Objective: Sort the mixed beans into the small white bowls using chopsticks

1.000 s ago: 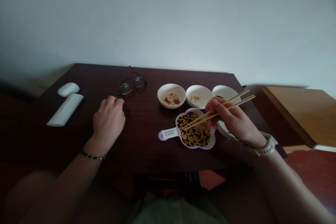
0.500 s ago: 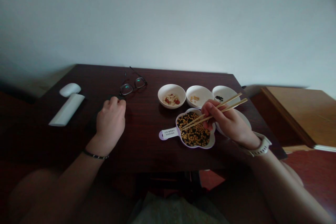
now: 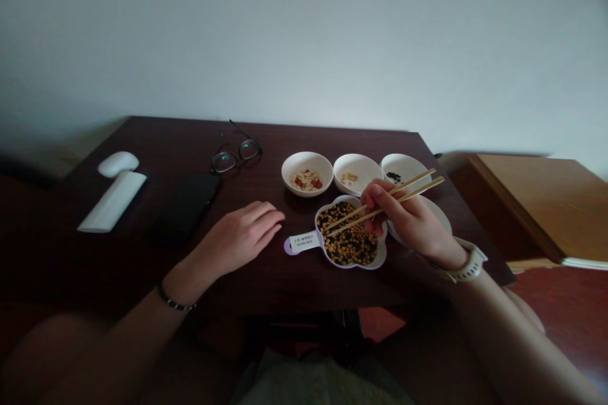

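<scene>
My right hand (image 3: 401, 212) grips a pair of wooden chopsticks (image 3: 418, 186), their tips reaching into a flower-shaped bowl (image 3: 380, 259) with a labelled handle (image 3: 304, 242). Mixed yellow and black beans (image 3: 349, 240) fill that bowl. My left hand (image 3: 247, 234) is over the table, just left of the handle, with fingers stretched out and nothing in them. Behind stand three round white bowls: one (image 3: 307, 161) with pale and red pieces, one (image 3: 361, 168) with a few yellow beans, one (image 3: 403, 163) with black beans. Another white bowl (image 3: 439, 215) is partly hidden behind my right hand.
On the left of the dark table (image 3: 266, 285) lie a black flat object (image 3: 187, 202), eyeglasses (image 3: 236, 156), a white rounded object (image 3: 118, 164) and a white long case (image 3: 113, 202). A wooden cabinet (image 3: 541, 202) stands at the right, and a wall rises behind.
My left hand has moved right, from over the black flat object toward the bowl's handle, and its fingers have straightened. The right hand and chopsticks hold nearly the same pose.
</scene>
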Tool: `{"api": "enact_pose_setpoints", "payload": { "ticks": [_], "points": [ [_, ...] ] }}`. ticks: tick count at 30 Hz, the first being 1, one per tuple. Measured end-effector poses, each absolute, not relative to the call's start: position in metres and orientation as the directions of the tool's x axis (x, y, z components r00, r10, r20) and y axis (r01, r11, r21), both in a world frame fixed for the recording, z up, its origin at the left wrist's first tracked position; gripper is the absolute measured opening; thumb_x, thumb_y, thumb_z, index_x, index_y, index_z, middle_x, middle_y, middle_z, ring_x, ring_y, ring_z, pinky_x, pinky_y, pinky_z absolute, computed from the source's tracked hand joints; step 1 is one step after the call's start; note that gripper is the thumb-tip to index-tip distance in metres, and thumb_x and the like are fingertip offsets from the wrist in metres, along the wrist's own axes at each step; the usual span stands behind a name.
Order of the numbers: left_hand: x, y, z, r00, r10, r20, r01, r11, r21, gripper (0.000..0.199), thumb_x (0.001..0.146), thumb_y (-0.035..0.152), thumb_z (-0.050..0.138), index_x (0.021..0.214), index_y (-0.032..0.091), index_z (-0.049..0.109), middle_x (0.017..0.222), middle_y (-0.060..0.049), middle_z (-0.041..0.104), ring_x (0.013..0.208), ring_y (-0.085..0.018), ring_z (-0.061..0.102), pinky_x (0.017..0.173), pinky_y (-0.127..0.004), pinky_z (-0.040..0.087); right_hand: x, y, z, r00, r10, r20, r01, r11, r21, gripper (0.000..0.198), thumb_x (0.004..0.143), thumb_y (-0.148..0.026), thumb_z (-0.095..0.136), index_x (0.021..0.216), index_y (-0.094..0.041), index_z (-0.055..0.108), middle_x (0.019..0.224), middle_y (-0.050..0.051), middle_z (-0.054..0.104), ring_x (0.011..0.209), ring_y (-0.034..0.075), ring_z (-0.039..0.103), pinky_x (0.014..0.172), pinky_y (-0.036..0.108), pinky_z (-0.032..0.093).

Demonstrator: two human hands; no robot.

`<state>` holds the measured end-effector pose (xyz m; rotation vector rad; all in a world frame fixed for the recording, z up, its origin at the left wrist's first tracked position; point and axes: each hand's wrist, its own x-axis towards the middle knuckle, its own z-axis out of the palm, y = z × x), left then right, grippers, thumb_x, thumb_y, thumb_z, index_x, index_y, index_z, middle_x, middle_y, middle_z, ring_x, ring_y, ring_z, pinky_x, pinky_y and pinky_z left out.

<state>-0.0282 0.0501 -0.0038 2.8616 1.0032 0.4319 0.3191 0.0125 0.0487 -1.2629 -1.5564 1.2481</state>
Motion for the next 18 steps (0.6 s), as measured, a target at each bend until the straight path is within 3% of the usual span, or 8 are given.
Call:
{"api": "enact_pose_setpoints", "payload": {
  "ticks": [4,12,15,18],
  "points": [
    [-0.0235,0.0445,-0.0124,0.836,0.503,0.218,0.489,-0.864,0.118,0.022,0.110,0.016,0.055,0.126,0.016,0.070,0.120,-0.012,0.073,0.107,-0.025,0.071,0.091,-0.038,0.062,0.3202,0.0135,0.0492,-0.221,0.974,-0.051,0.253,0.007,-0.967,0.046,0.112,-0.064,0.051,0.092,-0.023,0.059,0.065,0.000,0.069,0.055,0.015,0.064,0.052,0.026,0.050],
    [-0.0265,0.0472,-0.0156,0.825,0.523,0.215,0.511,-0.852,0.111,0.020,0.111,0.018,0.055,0.123,0.015,0.071,0.114,-0.011,0.072,0.102,-0.025,0.071,0.086,-0.037,0.060,0.3171,0.0140,0.0441,-0.223,0.974,-0.028,0.279,0.036,-0.960,0.048,0.114,-0.063,0.046,0.090,-0.024,0.058,0.065,-0.001,0.069,0.055,0.014,0.062,0.053,0.026,0.048],
    [-0.0268,0.0487,-0.0143,0.766,0.596,0.239,0.595,-0.799,0.086,0.021,0.111,0.017,0.053,0.122,0.016,0.071,0.111,-0.010,0.073,0.102,-0.025,0.070,0.087,-0.038,0.059,0.3174,0.0140,0.0427,-0.224,0.974,-0.021,0.280,0.044,-0.959,0.047,0.114,-0.062,0.045,0.091,-0.023,0.059,0.065,-0.001,0.069,0.055,0.014,0.062,0.053,0.026,0.048],
    [-0.0322,0.0525,-0.0092,0.564,0.772,0.295,0.806,-0.592,0.007,0.020,0.108,0.015,0.051,0.116,0.016,0.070,0.109,-0.011,0.072,0.103,-0.029,0.069,0.091,-0.044,0.058,0.3183,0.0143,0.0417,-0.231,0.973,-0.023,0.267,0.041,-0.963,0.046,0.115,-0.060,0.046,0.091,-0.023,0.058,0.064,-0.001,0.069,0.055,0.014,0.062,0.053,0.026,0.048]
  ]
}}
